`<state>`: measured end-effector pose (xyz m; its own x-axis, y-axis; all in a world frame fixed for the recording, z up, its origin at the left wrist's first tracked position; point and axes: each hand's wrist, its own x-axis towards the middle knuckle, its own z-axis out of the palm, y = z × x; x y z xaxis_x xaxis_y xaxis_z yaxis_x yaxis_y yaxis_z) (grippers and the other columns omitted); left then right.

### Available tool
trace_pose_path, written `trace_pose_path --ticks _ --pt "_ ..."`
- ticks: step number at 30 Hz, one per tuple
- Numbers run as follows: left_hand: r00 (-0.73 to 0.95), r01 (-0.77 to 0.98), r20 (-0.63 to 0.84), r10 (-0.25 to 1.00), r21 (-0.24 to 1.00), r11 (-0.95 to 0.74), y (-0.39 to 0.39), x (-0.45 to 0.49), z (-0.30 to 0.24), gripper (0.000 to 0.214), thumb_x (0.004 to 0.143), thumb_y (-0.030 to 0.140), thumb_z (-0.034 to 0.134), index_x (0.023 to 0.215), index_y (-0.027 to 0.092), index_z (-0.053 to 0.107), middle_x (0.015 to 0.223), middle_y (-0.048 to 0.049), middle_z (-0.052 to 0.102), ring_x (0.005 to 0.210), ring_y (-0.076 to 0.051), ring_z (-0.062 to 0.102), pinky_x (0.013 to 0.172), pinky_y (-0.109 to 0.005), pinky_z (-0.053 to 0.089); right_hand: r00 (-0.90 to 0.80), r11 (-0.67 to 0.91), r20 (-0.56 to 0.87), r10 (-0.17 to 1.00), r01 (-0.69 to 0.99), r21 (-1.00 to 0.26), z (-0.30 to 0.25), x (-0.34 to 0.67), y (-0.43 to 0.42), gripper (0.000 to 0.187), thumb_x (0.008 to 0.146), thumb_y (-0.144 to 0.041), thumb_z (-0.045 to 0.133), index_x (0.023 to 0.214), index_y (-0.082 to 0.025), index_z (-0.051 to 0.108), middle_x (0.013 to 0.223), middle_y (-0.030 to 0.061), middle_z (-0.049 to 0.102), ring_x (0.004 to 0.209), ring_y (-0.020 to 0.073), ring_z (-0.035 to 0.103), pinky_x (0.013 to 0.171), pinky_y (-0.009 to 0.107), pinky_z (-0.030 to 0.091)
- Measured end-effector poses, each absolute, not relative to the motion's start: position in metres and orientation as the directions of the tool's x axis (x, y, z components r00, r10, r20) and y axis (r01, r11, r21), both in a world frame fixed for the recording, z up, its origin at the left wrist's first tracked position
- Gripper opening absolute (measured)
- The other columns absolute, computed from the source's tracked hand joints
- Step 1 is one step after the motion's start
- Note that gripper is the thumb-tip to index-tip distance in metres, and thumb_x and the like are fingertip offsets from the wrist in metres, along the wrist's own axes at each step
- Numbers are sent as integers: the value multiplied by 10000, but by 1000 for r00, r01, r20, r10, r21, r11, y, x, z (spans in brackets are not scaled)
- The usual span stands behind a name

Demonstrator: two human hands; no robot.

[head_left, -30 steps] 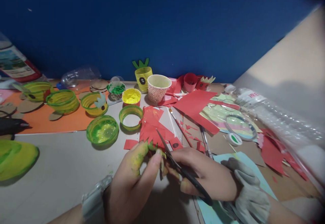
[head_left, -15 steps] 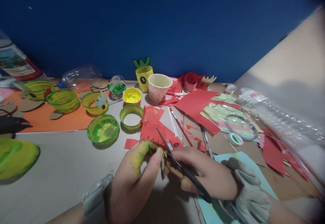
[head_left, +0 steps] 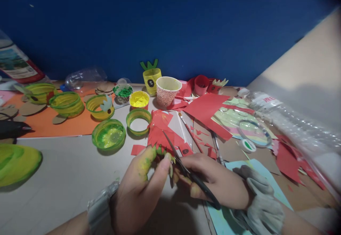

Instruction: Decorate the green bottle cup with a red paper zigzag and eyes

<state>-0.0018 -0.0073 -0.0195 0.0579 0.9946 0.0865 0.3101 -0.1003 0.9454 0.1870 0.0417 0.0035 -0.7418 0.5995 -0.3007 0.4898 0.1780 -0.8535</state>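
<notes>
My left hand, smeared with yellow-green paint, pinches a small green jagged paper piece between thumb and forefinger near the table's front. My right hand grips black scissors, whose blades point up and left and meet the green piece. Both hands hover low over the grey table. A watch sits on my left wrist. Just beyond the hands lies red zigzag-cut paper.
Green-painted plastic rings and bowls stand at left on an orange sheet. Paint cups, a paper cup, red paper, brushes, a clear bottle and grey gloves crowd the right. A blue wall stands behind.
Both hands stay almost in place; the scissors and green piece shift only slightly. The view has dipped a little.
</notes>
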Motion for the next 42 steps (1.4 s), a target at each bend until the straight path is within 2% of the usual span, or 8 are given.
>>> trace_pose_path --ticks 4,14,23,31,36,42 --pt "57 307 108 993 944 -120 -7 -2 -21 147 953 226 483 850 261 582 823 85 618 828 -85 568 695 -158 429 -743 168 -302 598 484 -859 2 188 42 817 717 -861 348 853 -111 643 701 23 541 628 149 493 592 265 413" --pt "46 281 20 999 959 -32 -6 -1 -17 140 958 266 485 878 272 600 846 69 624 977 -113 561 714 -178 439 -739 161 -296 605 477 -864 3 188 43 758 736 -836 376 814 -125 628 721 24 571 630 138 487 593 251 410" --pt "25 291 33 999 956 -38 -5 0 -16 140 938 265 491 877 267 616 840 65 638 883 -116 580 704 -187 450 -709 131 -264 653 450 -883 1 186 39 764 725 -843 371 791 -124 620 676 6 533 617 138 494 582 252 391" --pt "-9 309 -10 1000 951 12 -5 0 -14 177 922 309 490 827 242 624 809 29 634 881 -157 592 688 -236 454 -736 185 -266 623 469 -863 -1 188 42 724 750 -819 376 793 -135 609 710 17 570 641 139 495 603 245 407" --pt "-22 330 -19 1000 944 25 -6 1 -15 188 907 325 492 811 225 620 798 9 634 836 -172 593 688 -269 451 -730 201 -249 637 469 -860 -2 187 41 785 744 -833 340 840 -115 643 699 18 548 640 142 479 591 248 399" --pt "-30 342 -21 999 939 30 -8 0 -17 198 906 352 495 828 223 623 818 -6 636 837 -181 593 716 -291 447 -734 208 -250 631 471 -857 0 187 42 776 734 -839 347 812 -119 627 667 2 516 611 130 446 563 239 379"
